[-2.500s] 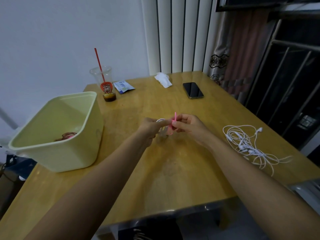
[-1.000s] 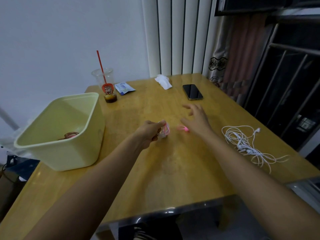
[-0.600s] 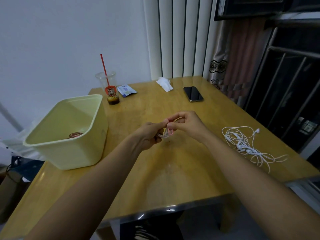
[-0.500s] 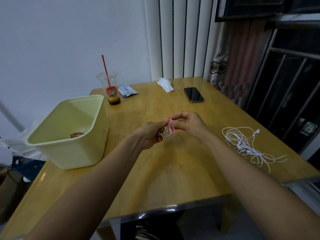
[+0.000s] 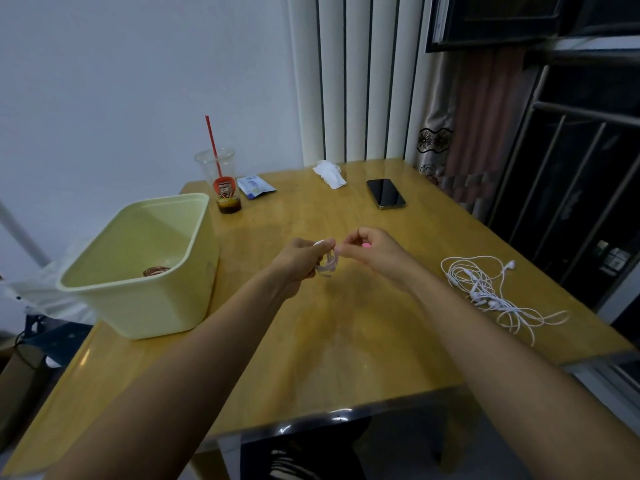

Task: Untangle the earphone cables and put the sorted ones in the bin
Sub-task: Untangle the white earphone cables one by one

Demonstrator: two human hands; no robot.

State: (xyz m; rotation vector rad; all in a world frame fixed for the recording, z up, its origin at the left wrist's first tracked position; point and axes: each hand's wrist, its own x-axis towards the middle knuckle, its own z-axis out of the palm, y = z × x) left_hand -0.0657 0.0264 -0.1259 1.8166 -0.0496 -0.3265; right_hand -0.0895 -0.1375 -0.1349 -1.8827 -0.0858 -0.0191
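Over the middle of the table, my left hand [image 5: 300, 259] grips a small coiled bundle of pale pink earphone cable [image 5: 327, 264]. My right hand [image 5: 369, 249] is close beside it, fingers curled, pinching the pink end of that cable [image 5: 365, 244]. A tangle of white earphone cables [image 5: 485, 287] lies on the table to the right of my right forearm. The pale green bin [image 5: 145, 265] stands at the left, with a brownish coiled cable [image 5: 156, 270] on its bottom.
A plastic cup with a red straw [image 5: 221, 183], a blue-white packet [image 5: 255, 186], a crumpled tissue [image 5: 329, 173] and a black phone [image 5: 385, 193] lie along the far side of the wooden table [image 5: 346, 341]. Dark window bars stand at the right.
My right hand came back from the table to the bundle in my left hand and took the pink cable end; the two hands now work close together.
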